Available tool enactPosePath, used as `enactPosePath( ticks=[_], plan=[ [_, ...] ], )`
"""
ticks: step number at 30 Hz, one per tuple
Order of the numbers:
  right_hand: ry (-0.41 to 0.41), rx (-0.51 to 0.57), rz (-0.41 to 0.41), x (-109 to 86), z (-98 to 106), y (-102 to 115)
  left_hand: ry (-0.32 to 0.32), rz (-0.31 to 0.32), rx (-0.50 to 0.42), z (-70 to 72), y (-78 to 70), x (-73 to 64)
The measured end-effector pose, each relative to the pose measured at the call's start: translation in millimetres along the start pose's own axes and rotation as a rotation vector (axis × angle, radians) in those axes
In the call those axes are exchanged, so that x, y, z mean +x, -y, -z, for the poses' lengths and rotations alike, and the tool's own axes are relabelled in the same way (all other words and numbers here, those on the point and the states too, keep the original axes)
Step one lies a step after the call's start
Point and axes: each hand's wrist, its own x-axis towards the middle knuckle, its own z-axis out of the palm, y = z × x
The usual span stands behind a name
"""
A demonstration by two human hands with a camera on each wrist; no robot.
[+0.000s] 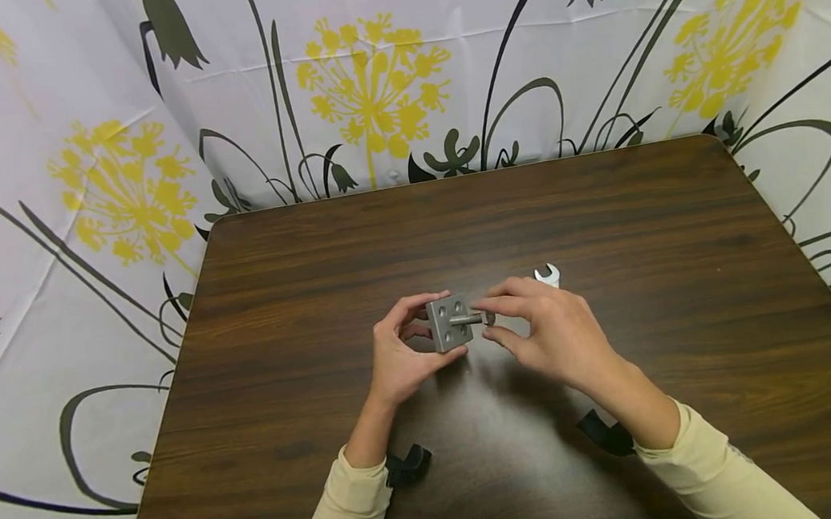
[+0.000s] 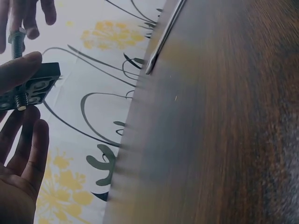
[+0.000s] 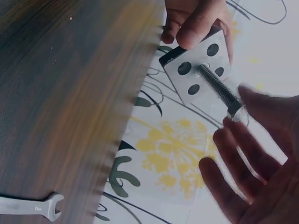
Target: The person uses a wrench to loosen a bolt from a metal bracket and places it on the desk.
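My left hand [image 1: 406, 358] holds a small square grey metal block [image 1: 437, 330] by its edges, above the table. Four round holes sit near its corners, and a threaded hex bolt [image 1: 472, 319] passes through the middle. In the left wrist view, the bolt's threaded end [image 2: 21, 101] pokes out of the block's other face. Thumb and forefinger of my right hand [image 1: 561, 331] are at the bolt's head [image 3: 239, 114], one on either side. The right hand's other fingers [image 3: 217, 179] are spread below it.
On the dark wood-grain table [image 1: 281, 301], an open-end wrench [image 1: 548, 276] lies beyond my right hand, partly hidden by it. A white curtain [image 1: 245, 94] with flower prints hangs behind the table. Black camera mounts [image 1: 410, 465] sit at both wrists.
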Motion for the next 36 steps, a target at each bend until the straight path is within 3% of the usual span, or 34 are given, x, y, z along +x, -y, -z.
enactPosePath(
  ticks=[7,13,19,25,31,36],
  plan=[
    [0.011,0.017,-0.114,1.3,-0.7,2.0,-0.004,0.011,0.0,0.0,-0.3,-0.5],
    [0.01,0.018,-0.022,0.9,0.0,0.5,-0.005,0.008,-0.015,0.0,1.6,0.2],
    [0.045,0.029,-0.111,1.4,0.7,2.0,-0.003,0.001,-0.035,-0.3,0.8,0.1],
    [0.029,0.021,-0.033,1.3,0.6,2.2,-0.01,-0.005,-0.054,-0.2,1.4,-0.3],
    [0.016,0.034,-0.118,1.0,0.0,3.0,-0.01,-0.007,-0.075,0.0,1.6,-0.6],
    [0.027,0.034,-0.076,0.9,0.1,3.6,-0.008,-0.007,-0.082,0.7,1.2,-1.1]
  ],
)
